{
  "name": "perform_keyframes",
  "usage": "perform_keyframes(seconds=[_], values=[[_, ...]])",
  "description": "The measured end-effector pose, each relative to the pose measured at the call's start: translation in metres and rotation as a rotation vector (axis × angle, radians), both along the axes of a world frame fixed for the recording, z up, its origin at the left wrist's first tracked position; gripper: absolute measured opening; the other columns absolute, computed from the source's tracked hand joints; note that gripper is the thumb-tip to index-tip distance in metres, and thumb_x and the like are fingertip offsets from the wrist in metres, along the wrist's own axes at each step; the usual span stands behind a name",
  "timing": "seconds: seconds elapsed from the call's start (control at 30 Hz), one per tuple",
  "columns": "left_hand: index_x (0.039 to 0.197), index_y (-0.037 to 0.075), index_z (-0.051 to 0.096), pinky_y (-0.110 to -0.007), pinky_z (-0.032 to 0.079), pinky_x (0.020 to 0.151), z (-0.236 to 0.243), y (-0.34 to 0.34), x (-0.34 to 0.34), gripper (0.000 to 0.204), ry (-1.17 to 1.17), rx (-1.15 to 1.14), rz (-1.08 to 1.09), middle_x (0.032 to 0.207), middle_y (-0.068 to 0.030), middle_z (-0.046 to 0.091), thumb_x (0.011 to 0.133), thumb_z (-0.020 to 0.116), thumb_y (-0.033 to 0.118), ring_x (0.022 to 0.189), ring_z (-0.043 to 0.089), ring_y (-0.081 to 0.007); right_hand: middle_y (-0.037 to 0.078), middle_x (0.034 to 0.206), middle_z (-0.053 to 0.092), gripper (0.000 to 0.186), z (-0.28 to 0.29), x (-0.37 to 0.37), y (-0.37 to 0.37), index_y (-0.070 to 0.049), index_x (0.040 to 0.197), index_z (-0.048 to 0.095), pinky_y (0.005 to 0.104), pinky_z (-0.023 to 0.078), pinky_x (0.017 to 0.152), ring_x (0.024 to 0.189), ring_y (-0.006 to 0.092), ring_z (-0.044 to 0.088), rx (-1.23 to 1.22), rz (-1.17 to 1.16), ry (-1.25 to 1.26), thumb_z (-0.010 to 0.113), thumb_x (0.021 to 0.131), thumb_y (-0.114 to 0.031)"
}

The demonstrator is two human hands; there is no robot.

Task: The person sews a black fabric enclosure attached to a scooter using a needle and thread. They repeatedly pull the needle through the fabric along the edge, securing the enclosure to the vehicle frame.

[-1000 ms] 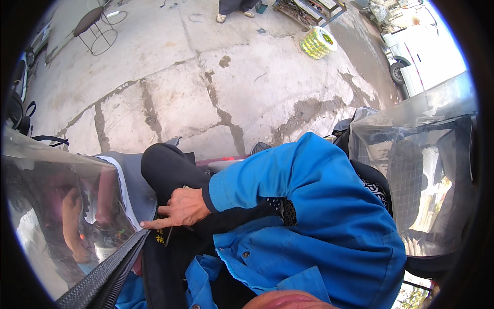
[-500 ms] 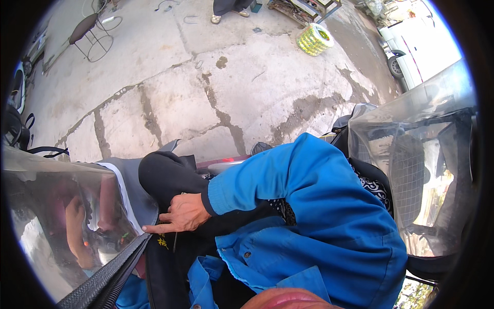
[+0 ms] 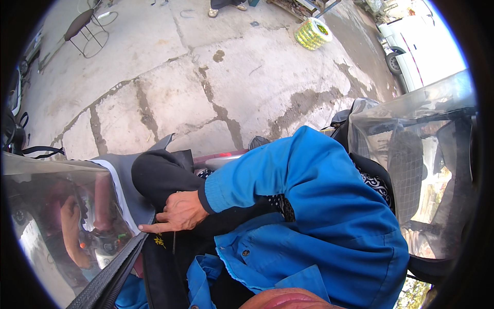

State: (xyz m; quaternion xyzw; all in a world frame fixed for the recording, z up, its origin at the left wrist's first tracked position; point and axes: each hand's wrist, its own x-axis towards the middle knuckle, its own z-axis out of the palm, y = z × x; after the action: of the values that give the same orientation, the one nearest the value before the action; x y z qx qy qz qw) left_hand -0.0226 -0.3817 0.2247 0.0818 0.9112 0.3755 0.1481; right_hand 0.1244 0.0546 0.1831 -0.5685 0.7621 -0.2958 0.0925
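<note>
"What's in focus?"

"A dark zipper (image 3: 116, 265), slanting along the lower edge of a clear plastic sheet (image 3: 46, 185)."

"And the hands?"

"The right hand (image 3: 182, 212) is just right of the zipper's upper end, index finger stretched straight to it, the other fingers curled. Whether finger and thumb pinch anything there, I cannot tell. The left hand (image 3: 69, 208) shows dimly through the plastic, up and left of the zipper; spread or closed, I cannot tell."

"Close around it?"

"White edging (image 3: 121, 190) and grey cloth (image 3: 131, 172) rise from the zipper's upper end. To its right, black trousers (image 3: 159, 175) bend at the knee beneath the sleeve of a blue jacket (image 3: 334, 216). Far right of the zipper stands a second clear panel (image 3: 401, 154)."

"And farther out?"

"Cracked concrete floor (image 3: 242, 67) spreads beyond the zipper. A dark-seated stool (image 3: 80, 24) stands there, leftward; a yellow-and-green patterned roll (image 3: 311, 38) sits beyond and right of the zipper, a bystander's feet (image 3: 213, 12) between the two. A white vehicle (image 3: 422, 49) fills the far right, well apart from the zipper."
</note>
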Motion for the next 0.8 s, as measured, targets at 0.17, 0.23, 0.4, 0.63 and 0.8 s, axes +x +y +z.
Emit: perform_keyframes(seconds=[0.17,0.23,0.4,0.63,0.8], values=[[0.124,-0.005,0.067,-0.034,0.052,0.094,-0.008,-0.009,0.002,0.028,0.056,-0.017,0.003,0.105,-0.0105,0.071,0.102,0.054,0.005,0.098,0.064,-0.0190,0.026,0.107,0.070,0.097,0.000,-0.002,0.000,-0.004,0.174,0.012,0.0474,0.061,0.066,0.075,0.0395,0.076,0.019,0.016,-0.014,0.069,0.096,-0.017],[0.123,-0.005,0.067,-0.033,0.052,0.091,-0.013,-0.013,0.001,0.027,0.057,-0.021,-0.001,0.104,-0.0093,0.071,0.103,0.055,0.007,0.097,0.064,-0.0181,0.026,0.109,0.070,0.099,0.001,-0.002,0.001,-0.005,0.175,0.011,0.0473,0.061,0.066,0.075,0.0395,0.076,0.042,0.013,-0.013,0.070,0.096,-0.018],[0.115,-0.003,0.068,-0.030,0.051,0.081,-0.013,-0.018,0.002,0.020,-0.058,0.030,0.006,0.096,-0.0052,0.069,0.105,0.056,0.010,0.088,0.062,-0.0138,0.025,0.110,0.069,0.100,0.000,-0.001,0.000,-0.011,0.176,0.010,0.0475,0.060,0.065,0.075,0.0393,0.076,0.076,-0.011,-0.027,0.070,0.096,-0.018],[0.109,-0.001,0.067,-0.030,0.048,0.071,-0.007,-0.005,-0.003,0.017,-0.094,0.048,-0.065,0.086,-0.0026,0.064,0.105,0.059,0.013,0.078,0.058,-0.0112,0.024,0.113,0.070,0.098,0.003,-0.001,0.000,-0.016,0.176,0.009,0.0482,0.061,0.066,0.077,0.0399,0.077,0.062,-0.005,-0.051,0.067,0.097,-0.015],[0.126,-0.002,0.066,-0.028,0.050,0.072,-0.006,-0.018,-0.014,0.028,-0.201,-0.007,-0.139,0.092,-0.0015,0.067,0.110,0.059,0.021,0.080,0.060,-0.0103,0.025,0.117,0.071,0.099,0.006,-0.002,0.000,-0.018,0.176,0.008,0.0488,0.061,0.067,0.079,0.0404,0.077,0.074,0.004,-0.061,0.067,0.096,-0.014]])
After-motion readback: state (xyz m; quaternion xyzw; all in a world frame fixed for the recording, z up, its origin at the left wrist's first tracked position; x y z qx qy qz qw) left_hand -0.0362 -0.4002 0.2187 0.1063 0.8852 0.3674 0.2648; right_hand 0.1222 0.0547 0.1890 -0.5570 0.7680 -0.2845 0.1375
